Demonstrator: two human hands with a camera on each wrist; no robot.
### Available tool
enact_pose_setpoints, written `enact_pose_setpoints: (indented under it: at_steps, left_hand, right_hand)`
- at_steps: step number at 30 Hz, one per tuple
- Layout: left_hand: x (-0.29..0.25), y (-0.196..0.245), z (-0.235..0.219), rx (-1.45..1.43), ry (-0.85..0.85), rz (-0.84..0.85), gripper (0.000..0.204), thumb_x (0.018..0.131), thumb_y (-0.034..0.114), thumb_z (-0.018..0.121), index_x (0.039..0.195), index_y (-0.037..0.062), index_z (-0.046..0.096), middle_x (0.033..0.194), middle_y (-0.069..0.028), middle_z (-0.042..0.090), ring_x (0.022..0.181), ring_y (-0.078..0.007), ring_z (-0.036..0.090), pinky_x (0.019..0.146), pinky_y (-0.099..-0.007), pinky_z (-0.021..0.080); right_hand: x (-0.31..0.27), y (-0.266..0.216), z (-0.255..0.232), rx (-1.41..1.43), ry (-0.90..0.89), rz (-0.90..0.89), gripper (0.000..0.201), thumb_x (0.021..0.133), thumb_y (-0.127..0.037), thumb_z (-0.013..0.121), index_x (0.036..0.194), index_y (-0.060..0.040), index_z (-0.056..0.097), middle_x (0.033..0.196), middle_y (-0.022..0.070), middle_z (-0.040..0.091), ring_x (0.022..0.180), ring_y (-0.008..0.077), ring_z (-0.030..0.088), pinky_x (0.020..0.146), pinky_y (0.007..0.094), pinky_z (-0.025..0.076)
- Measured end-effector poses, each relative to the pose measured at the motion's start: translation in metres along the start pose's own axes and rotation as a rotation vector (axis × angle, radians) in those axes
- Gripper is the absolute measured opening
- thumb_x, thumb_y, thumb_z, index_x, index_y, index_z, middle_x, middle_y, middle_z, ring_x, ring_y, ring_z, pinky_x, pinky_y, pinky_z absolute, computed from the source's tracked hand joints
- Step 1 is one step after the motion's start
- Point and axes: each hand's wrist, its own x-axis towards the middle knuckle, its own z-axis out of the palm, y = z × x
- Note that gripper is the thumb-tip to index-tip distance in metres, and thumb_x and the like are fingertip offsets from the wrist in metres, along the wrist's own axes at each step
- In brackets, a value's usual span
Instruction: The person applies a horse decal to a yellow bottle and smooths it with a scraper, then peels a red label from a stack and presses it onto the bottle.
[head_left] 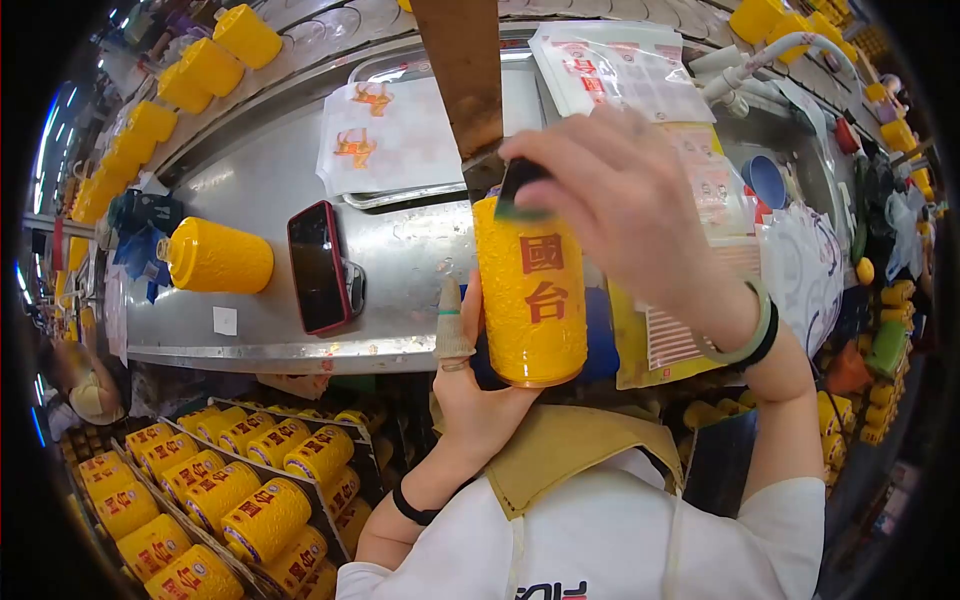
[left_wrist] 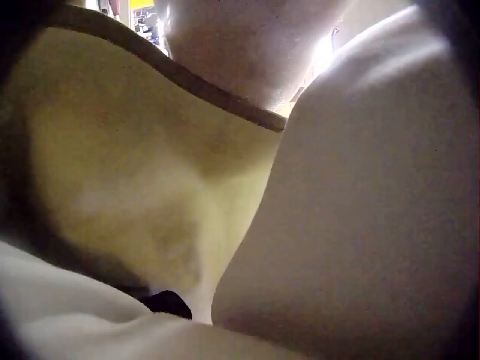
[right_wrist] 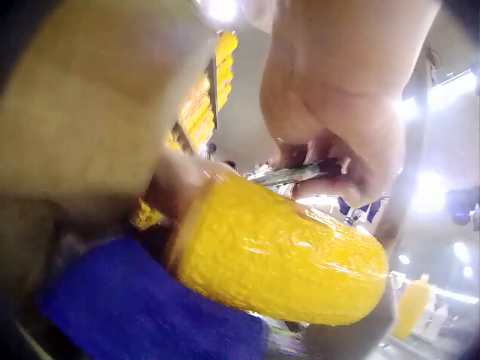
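Note:
A yellow bottle with a textured surface and red characters point(head_left: 535, 340) stands in front of the person's chest. My left hand point(head_left: 475, 400) holds it low on its left side, with a beige cover and green band on one finger point(head_left: 452, 325). Near the bottle's top, my right hand point(head_left: 640, 210) grips a small dark flat pad with a green edge point(head_left: 522, 190) against the surface. The right wrist view shows the pad point(right_wrist: 289, 176) pinched above the bottle's side point(right_wrist: 285, 259). Cloth and skin fill the left wrist view, hiding the left hand's fingers.
On the metal table point(head_left: 400, 245) lie a red-cased phone point(head_left: 315, 265), another yellow bottle point(head_left: 220, 257) and a sheet with gold figures point(head_left: 385, 145). A brown upright beam point(head_left: 460, 70) stands just beyond the held bottle. Printed sheets point(head_left: 700, 180) lie at right; crated bottles point(head_left: 265, 515) sit lower left.

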Motion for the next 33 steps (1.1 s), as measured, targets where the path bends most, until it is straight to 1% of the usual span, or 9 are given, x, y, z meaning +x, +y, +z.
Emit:
enact_pose_setpoints:
  at_steps: [4,7,11,15,17,20,21,28,33]
  left_hand:
    - [-0.001,-0.007,-0.003,-0.015,-0.024,-0.003,0.111,0.071,0.014,0.096,0.158,-0.0033,0.031,0.146,-0.0184,0.056,0.130,-0.0241,0.059,0.111,-0.0365,0.046]
    - [0.000,-0.010,-0.005,-0.150,-0.051,-0.053,0.110,0.071,0.014,0.096,0.158,-0.0031,0.030,0.148,-0.0185,0.055,0.132,-0.0244,0.058,0.111,-0.0368,0.046]
    - [-0.002,-0.011,-0.003,-0.044,-0.044,-0.047,0.113,0.066,0.011,0.098,0.157,-0.0029,0.031,0.149,-0.0169,0.051,0.132,-0.0257,0.057,0.110,-0.0404,0.049]
    - [-0.001,-0.016,-0.001,-0.078,-0.041,-0.009,0.118,0.063,0.008,0.099,0.157,0.0001,0.029,0.150,-0.0155,0.047,0.132,-0.0264,0.056,0.108,-0.0415,0.051]
    - [-0.003,-0.015,-0.002,-0.054,-0.049,-0.014,0.120,0.062,0.008,0.100,0.158,0.0011,0.028,0.152,-0.0158,0.045,0.132,-0.0269,0.055,0.108,-0.0419,0.051]
    - [-0.003,-0.015,0.000,-0.077,-0.056,-0.012,0.119,0.063,0.003,0.098,0.158,0.0016,0.027,0.151,-0.0157,0.045,0.133,-0.0275,0.055,0.107,-0.0422,0.053]
    - [-0.004,-0.015,0.000,-0.083,-0.062,-0.013,0.118,0.064,0.002,0.097,0.158,0.0018,0.027,0.151,-0.0156,0.045,0.133,-0.0274,0.055,0.107,-0.0423,0.053]
    - [-0.005,-0.015,0.002,-0.134,-0.036,-0.049,0.111,0.067,0.008,0.097,0.156,-0.0012,0.031,0.148,-0.0173,0.048,0.133,-0.0261,0.054,0.110,-0.0408,0.047]
    - [-0.002,-0.014,0.003,-0.069,-0.073,0.002,0.109,0.068,-0.003,0.093,0.156,0.0029,0.030,0.144,-0.0135,0.050,0.129,-0.0259,0.058,0.104,-0.0411,0.055]
  right_hand:
    - [-0.022,0.004,0.003,-0.103,0.060,-0.290,0.022,0.078,-0.020,0.071,0.099,-0.0143,0.068,0.094,-0.0004,0.065,0.084,0.0228,0.058,0.078,0.0378,0.045]
    - [-0.057,-0.032,-0.004,0.353,-0.104,-0.382,0.024,0.079,-0.019,0.077,0.103,-0.0151,0.074,0.106,-0.0016,0.069,0.078,0.0201,0.054,0.076,0.0371,0.046]
    - [-0.060,-0.014,0.011,0.241,0.074,0.038,0.030,0.083,-0.015,0.076,0.111,-0.0094,0.067,0.107,0.0052,0.068,0.085,0.0265,0.064,0.077,0.0385,0.048]
    - [-0.049,0.016,-0.009,-0.077,0.249,0.038,0.027,0.087,-0.010,0.074,0.112,-0.0061,0.066,0.103,0.0085,0.067,0.087,0.0262,0.064,0.081,0.0375,0.049]
    - [-0.057,-0.006,-0.015,0.576,0.183,0.551,0.020,0.095,-0.007,0.066,0.114,-0.0043,0.064,0.106,0.0100,0.066,0.091,0.0216,0.064,0.088,0.0342,0.049]
    - [-0.081,0.008,-0.011,0.742,0.154,0.658,0.018,0.100,-0.006,0.058,0.117,-0.0029,0.063,0.107,0.0102,0.064,0.091,0.0181,0.063,0.090,0.0322,0.050]
    - [-0.086,0.013,-0.020,0.957,0.072,0.876,0.019,0.101,-0.016,0.059,0.115,-0.0027,0.062,0.105,0.0090,0.061,0.094,0.0167,0.061,0.087,0.0329,0.051]
    - [-0.145,0.158,-0.066,-0.347,-0.210,0.839,0.039,0.094,-0.035,0.071,0.106,0.0014,0.064,0.103,0.0235,0.065,0.098,0.0413,0.064,0.088,0.0437,0.051]
    - [-0.176,0.220,-0.079,-0.158,-0.311,0.982,0.049,0.089,-0.035,0.075,0.115,0.0051,0.066,0.106,0.0275,0.069,0.097,0.0432,0.068,0.087,0.0463,0.053]
